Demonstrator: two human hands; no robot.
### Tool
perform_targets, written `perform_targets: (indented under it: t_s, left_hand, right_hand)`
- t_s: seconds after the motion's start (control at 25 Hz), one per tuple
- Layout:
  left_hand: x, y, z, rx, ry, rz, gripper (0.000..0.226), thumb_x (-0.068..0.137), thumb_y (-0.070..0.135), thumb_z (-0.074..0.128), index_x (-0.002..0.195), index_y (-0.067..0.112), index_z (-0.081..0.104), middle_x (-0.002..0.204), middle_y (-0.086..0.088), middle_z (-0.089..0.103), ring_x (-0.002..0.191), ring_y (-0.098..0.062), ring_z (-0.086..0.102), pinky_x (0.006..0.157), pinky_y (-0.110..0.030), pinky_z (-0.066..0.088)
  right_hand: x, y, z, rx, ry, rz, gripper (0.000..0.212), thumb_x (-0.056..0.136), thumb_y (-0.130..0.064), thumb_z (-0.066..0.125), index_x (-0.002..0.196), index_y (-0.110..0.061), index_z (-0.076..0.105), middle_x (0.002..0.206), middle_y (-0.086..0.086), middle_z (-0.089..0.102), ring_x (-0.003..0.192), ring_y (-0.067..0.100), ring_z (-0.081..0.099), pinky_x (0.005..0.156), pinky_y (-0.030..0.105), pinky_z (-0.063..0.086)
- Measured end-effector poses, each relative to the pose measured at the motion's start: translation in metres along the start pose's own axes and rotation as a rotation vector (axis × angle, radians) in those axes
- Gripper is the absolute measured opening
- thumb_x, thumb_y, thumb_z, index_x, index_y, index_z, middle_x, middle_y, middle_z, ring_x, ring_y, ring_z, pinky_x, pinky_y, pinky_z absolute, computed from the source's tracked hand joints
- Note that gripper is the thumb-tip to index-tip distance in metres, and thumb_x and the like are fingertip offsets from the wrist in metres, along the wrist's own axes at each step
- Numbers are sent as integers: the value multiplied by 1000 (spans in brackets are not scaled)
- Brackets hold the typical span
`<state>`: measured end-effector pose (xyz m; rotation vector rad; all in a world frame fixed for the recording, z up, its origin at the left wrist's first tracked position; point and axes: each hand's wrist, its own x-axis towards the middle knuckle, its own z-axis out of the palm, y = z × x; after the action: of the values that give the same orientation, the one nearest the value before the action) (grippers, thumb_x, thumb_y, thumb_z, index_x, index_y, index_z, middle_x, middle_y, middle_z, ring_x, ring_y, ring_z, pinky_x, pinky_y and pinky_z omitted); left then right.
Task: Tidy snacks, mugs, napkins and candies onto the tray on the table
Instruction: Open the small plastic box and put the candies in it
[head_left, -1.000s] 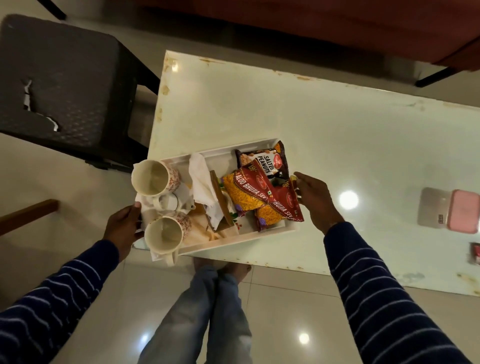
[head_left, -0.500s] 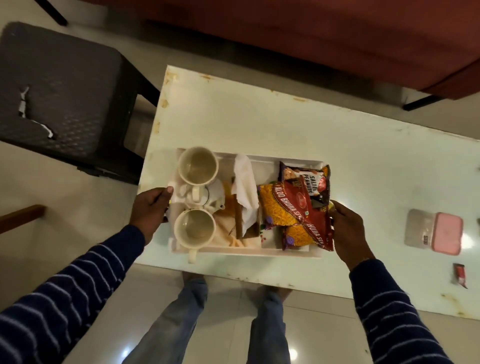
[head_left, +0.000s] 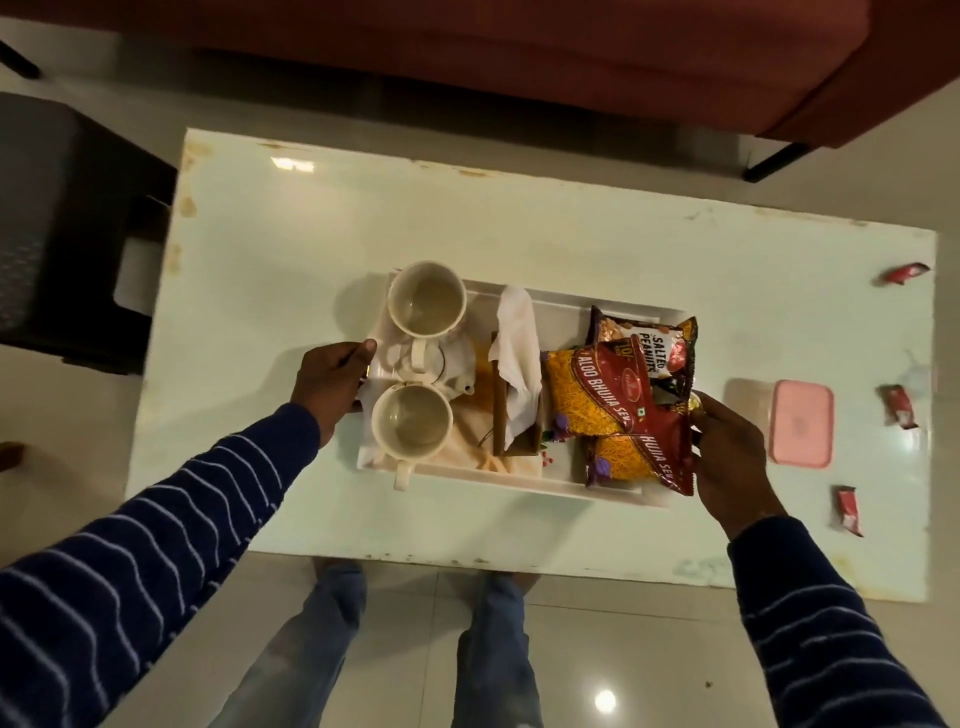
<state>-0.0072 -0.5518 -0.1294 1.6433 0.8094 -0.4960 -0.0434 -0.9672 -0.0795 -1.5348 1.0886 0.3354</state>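
Note:
A white tray (head_left: 566, 301) lies on the pale table (head_left: 291, 244). My left hand (head_left: 330, 382) grips its left end and my right hand (head_left: 730, 457) grips its right end. On the tray stand two cream mugs (head_left: 427, 299) (head_left: 411, 428) with a small white pot (head_left: 431, 364) between them. A wooden holder with a white napkin (head_left: 517, 348) sits in the middle. Red and yellow snack packets (head_left: 618, 410) and a peanuts packet (head_left: 649, 338) lie at the right end.
A pink lidded box (head_left: 800, 428) lies right of the tray. Three red candies (head_left: 906, 273) (head_left: 900, 406) (head_left: 848, 509) lie near the table's right edge. A dark chair (head_left: 57, 218) stands at the left, a red sofa (head_left: 519, 47) beyond the table. My legs are below the near edge.
The tray has moved from the table's near left corner toward the middle, carried by both hands. Three candies at the right edge have come into view.

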Motion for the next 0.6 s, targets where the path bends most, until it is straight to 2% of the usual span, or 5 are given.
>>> perform_targets:
  t_s: [0.12, 0.24, 0.32, 0.44, 0.6]
  left_hand:
    - [0, 0, 24, 13, 25, -9, 28, 96, 37, 62, 84, 12, 71, 68, -1, 59, 62, -17, 57, 50, -24, 53]
    - [-1, -4, 38, 35, 63, -6, 34, 96, 36, 61, 86, 5, 68, 65, -1, 55, 61, -18, 53, 49, -24, 53]
    - [-1, -6, 42, 47, 81, 0, 34, 97, 36, 60, 78, 8, 65, 64, -1, 50, 61, -18, 49, 53, -27, 54]
    - [2, -5, 43, 46, 111, 8, 42, 96, 37, 60, 62, 17, 50, 63, -3, 40, 59, -17, 41, 55, -29, 51]
    - [3, -3, 43, 46, 132, 5, 40, 96, 38, 59, 79, 2, 56, 74, -9, 40, 63, -18, 41, 50, -25, 51]
  right_hand:
    - [14, 1, -16, 18, -4, 0, 37, 93, -1, 46, 99, -20, 77, 89, 2, 77, 72, 18, 69, 58, 28, 54]
    - [27, -1, -23, 18, -14, -9, 34, 96, -5, 48, 98, -20, 78, 85, 1, 77, 66, 15, 71, 52, 25, 53]
    - [35, 0, -25, 18, -28, -10, 37, 96, -4, 47, 92, -23, 78, 82, 0, 78, 64, 13, 72, 53, 26, 54]
    - [44, -1, -22, 2, -70, -28, 40, 95, -3, 48, 87, -26, 80, 85, -1, 78, 69, 15, 72, 59, 29, 56]
    - [53, -1, -21, -6, -84, -49, 43, 94, -1, 46, 87, -27, 80, 86, -2, 79, 68, 12, 74, 61, 30, 57]
